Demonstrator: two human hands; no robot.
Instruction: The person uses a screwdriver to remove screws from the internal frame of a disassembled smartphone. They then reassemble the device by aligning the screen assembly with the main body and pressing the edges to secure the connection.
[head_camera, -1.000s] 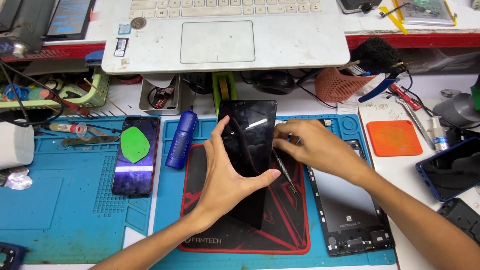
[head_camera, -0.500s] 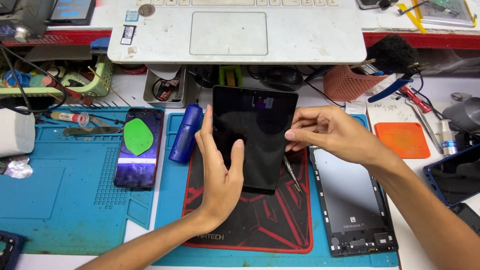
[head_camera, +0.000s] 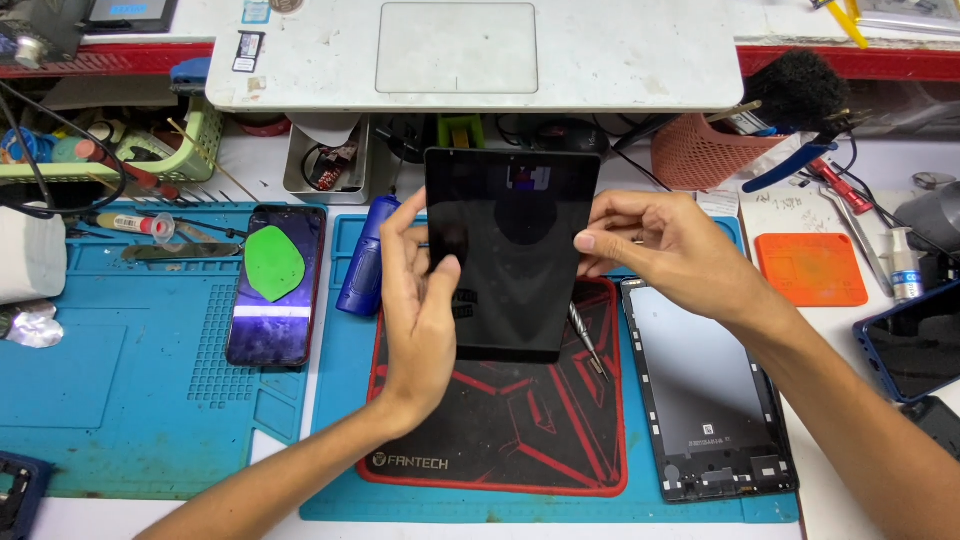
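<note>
Raised tablet screen (head_camera: 512, 250) between both hands' fingers (head_camera: 600, 240), seemingly.

Screen panel (head_camera: 512, 255): glossy black glass, smooth, mirror-like reflections, smudged where the left hand (head_camera: 420, 310) and right hand (head_camera: 660, 250) grip its edges. Pad (head_camera: 500, 420): matt black cloth face, red stitched border. Blue mats (head_camera: 130, 400): matt rubbery finish, moulded ribs and pits. Back cover (head_camera: 705, 390): dull grey inner face, dark plastic frame. Phone (head_camera: 276, 285): glossy glass; green pick (head_camera: 274, 276) on it, smooth plastic. Screwdriver (head_camera: 588, 342): knurled bright metal. Laptop (head_camera: 480, 55): white matt plastic, scuffed and grubby. Orange mat (head_camera: 810, 268): matt, rubbery. Basket (head_camera: 695, 150): perforated plastic.
</note>
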